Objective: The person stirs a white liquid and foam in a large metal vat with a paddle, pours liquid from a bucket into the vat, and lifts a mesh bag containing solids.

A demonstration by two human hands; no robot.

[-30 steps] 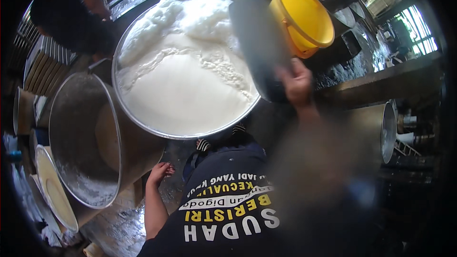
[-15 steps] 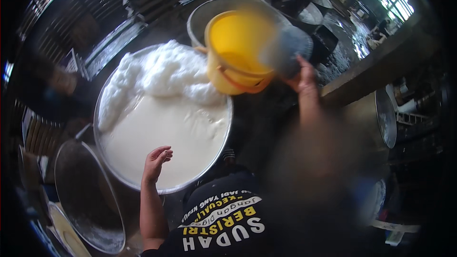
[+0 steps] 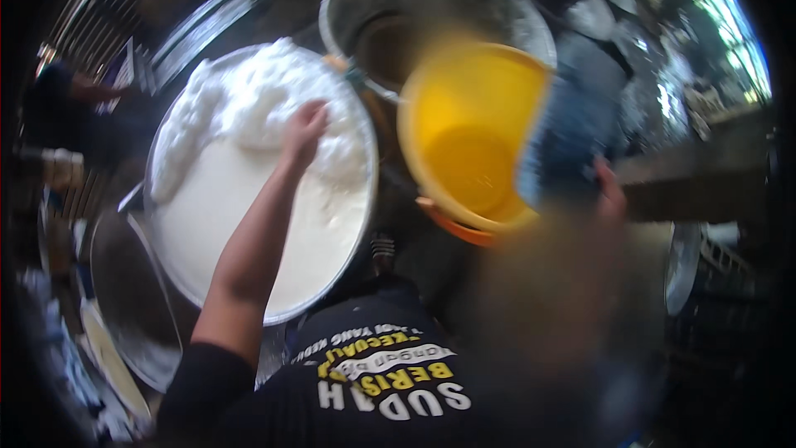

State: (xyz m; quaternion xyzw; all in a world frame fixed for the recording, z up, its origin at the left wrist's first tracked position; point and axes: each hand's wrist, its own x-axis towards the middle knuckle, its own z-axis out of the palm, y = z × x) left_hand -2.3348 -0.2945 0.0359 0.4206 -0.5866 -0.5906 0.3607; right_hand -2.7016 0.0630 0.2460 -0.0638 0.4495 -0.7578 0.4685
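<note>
Over the white foam (image 3: 220, 108) in a wide metal vat of creamy white liquid (image 3: 224, 207) is my left hand (image 3: 308, 129), its fingers curled closed with nothing seen in them. At the right, my right hand (image 3: 611, 189) grips the edge of a blurred, grey-blue rounded object (image 3: 576, 116) whose kind I cannot make out. This object overlaps the right side of a yellow bucket (image 3: 477, 108) with an orange handle (image 3: 458, 228). The bucket's mouth faces me, and its inside shows. A blur covers much of my right forearm.
Behind the bucket stands a large metal tub (image 3: 348, 0) with a brownish bottom. Another deep metal vessel (image 3: 124, 282) is at the lower left. A dark beam (image 3: 696, 170) crosses at the right. Part of another person (image 3: 62, 104) shows at the far left.
My left hand has moved forward from the vat's near side to above the foam. The bucket and the grey-blue object in my right hand now appear farther right; the whole view has shifted too.
</note>
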